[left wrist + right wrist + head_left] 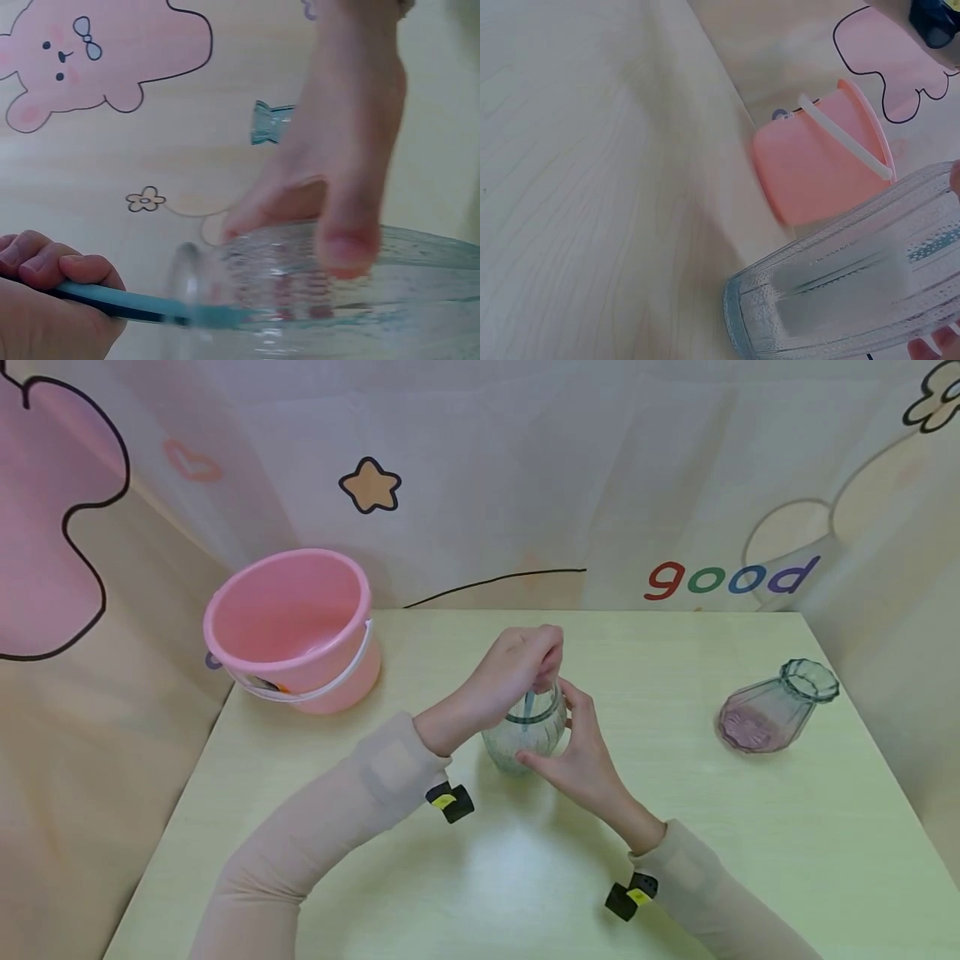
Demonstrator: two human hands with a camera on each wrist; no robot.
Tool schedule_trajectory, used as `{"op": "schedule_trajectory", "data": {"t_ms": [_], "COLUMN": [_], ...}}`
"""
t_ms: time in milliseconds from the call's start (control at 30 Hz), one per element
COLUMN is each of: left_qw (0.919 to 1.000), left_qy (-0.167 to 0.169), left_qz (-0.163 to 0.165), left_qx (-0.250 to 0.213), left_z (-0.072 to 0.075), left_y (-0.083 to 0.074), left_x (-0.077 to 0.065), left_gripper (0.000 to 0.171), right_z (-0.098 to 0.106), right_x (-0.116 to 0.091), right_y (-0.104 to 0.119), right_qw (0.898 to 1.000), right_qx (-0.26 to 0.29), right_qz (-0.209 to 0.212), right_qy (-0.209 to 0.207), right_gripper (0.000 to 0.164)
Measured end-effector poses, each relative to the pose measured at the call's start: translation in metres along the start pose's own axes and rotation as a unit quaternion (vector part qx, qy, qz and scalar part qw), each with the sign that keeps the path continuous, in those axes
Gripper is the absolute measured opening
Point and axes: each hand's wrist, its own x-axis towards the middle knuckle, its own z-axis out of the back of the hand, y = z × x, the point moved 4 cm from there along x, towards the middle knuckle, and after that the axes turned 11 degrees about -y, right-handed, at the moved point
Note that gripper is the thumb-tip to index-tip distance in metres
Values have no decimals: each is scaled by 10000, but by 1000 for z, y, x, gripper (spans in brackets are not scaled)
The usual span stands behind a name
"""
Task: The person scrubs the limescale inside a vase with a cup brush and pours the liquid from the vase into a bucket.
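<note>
A clear ribbed glass vase (506, 743) stands at the middle of the table, its rim toward the back. My right hand (585, 756) grips its side, thumb in front and fingers behind. Above the mouth, my left hand (502, 681) is curled round the blue and dark handle (135, 304) of what looks like a bottle brush. The handle passes down through the rim into the vase. Through the glass, the right wrist view shows a pale blurred block (840, 285), seemingly the brush head.
A pink bucket (300, 681) with a white handle stands at the back left. Toward the right edge of the table (450, 893) is a second glass vase (780, 710), bluish with a pinkish base. A printed curtain (480, 460) hangs behind and at the sides.
</note>
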Motion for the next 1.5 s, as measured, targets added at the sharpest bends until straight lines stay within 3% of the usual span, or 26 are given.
{"op": "schedule_trajectory", "data": {"t_ms": [67,300,467,1067,1500], "left_qw": [9999,9996,9991,9987,9974], "left_qy": [42,172,198,138,-39], "left_qz": [-98,-194,-266,-452,-598], "left_qx": [-44,-98,-281,-210,-393], "left_z": [1,1,1,7,11], "left_y": [-9,-35,-50,-55,-75], "left_x": [-2,-8,-10,-4,2], "left_gripper": [34,31,28,31,28], "right_z": [0,-9,-10,-10,-10], "right_x": [0,-4,-3,-5,-5], "right_y": [1,-38,-38,-35,-36], "right_qw": [10000,9998,9997,9997,9997], "right_qx": [-36,-110,-79,-60,-119], "right_qz": [-20,100,153,148,141], "right_qy": [-38,-166,-189,-174,-178], "right_gripper": [90,97,97,98,100]}}
